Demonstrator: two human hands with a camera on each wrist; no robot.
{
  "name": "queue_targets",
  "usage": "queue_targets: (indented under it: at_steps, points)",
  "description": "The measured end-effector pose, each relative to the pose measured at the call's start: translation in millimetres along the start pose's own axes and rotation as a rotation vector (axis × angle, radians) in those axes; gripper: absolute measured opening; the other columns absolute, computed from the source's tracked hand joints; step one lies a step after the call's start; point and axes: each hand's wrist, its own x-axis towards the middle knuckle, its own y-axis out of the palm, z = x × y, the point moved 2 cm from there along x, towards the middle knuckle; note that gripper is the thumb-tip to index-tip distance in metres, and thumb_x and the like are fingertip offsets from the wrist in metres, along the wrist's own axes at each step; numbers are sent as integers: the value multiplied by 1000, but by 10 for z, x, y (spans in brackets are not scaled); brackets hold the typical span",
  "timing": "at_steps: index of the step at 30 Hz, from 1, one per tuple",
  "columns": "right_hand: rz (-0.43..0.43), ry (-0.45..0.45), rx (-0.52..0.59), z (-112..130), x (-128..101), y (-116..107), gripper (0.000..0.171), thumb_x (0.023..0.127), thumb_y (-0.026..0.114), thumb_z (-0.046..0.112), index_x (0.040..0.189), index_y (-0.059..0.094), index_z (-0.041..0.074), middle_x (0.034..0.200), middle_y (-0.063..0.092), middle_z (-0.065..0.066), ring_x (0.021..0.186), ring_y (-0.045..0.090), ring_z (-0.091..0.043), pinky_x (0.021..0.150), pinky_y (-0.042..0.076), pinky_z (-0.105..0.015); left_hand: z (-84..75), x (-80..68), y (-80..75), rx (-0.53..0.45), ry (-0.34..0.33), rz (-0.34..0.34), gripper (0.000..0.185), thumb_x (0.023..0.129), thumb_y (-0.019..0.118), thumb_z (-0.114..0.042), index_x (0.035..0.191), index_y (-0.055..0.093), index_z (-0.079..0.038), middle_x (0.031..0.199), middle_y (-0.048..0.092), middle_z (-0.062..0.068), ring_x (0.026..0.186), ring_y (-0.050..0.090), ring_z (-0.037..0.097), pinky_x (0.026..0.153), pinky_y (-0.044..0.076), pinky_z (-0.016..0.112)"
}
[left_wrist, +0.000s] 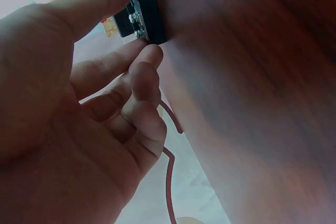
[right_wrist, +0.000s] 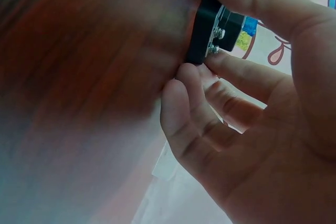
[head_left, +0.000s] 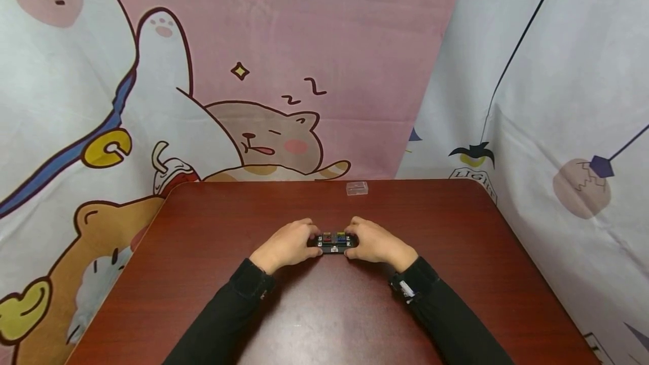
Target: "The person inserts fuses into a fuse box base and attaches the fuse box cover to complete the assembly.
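A small black fuse block [head_left: 333, 243] with coloured blade fuses and metal screw terminals lies near the middle of the table, between both hands. My left hand [head_left: 289, 244] pinches its left end, thumb on the near side and fingers on the far side. At the opposite end, my right hand [head_left: 380, 244] grips it the same way. Orange and red fuses show beside the black base [left_wrist: 151, 11] in the left wrist view. Blue and yellow fuses [right_wrist: 247, 32] stand out in the right wrist view, next to silver screws. The fingertips partly cover both ends.
A small clear plastic box [head_left: 357, 188] sits by the table's far edge, beyond the hands. The dark red-brown wooden table [head_left: 203, 230] reaches back to a cartoon-printed cloth [head_left: 375, 72], which also hangs along both sides.
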Motion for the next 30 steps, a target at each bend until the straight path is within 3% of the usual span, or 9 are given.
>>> queue_targets:
  at_steps: [12,16,23,27,30]
  points:
    - [0,7,-36,27,-2,-1,49,93,87,30,136,75,8,115,61,1,99,59,-15,95,53,-41,-9,-13,37,4,-15,-8,40,97,86,-32,130,78,-11,114,67,2,88,58,14,84,54,37]
    - [2,-35,-9,-104,20,42,51,95,86,35,137,74,8,119,63,0,103,61,-16,97,54,-43,-37,-10,42,32,-18,-7,42,97,86,-33,131,78,-10,114,66,2,90,59,16,86,55,39]
    - [47,8,12,-64,-66,-123,43,100,82,29,138,75,11,123,68,-2,103,61,-17,95,54,-45,-89,-10,59,62,-50,-2,45,96,86,-34,133,78,-10,119,68,4,96,65,19,90,59,43]
    - [28,9,1,-145,-81,-199,38,105,76,30,137,75,10,130,70,-5,116,67,-22,105,56,-51,-95,-19,56,68,-66,10,48,96,85,-36,136,77,-10,131,69,9,108,70,25,97,60,48]
    - [-34,15,-6,-199,-52,-273,36,106,74,28,137,75,8,134,72,-10,126,68,-30,110,55,-56,-92,-31,48,69,-71,6,50,96,85,-36,138,76,-10,136,69,10,113,71,27,99,60,49]
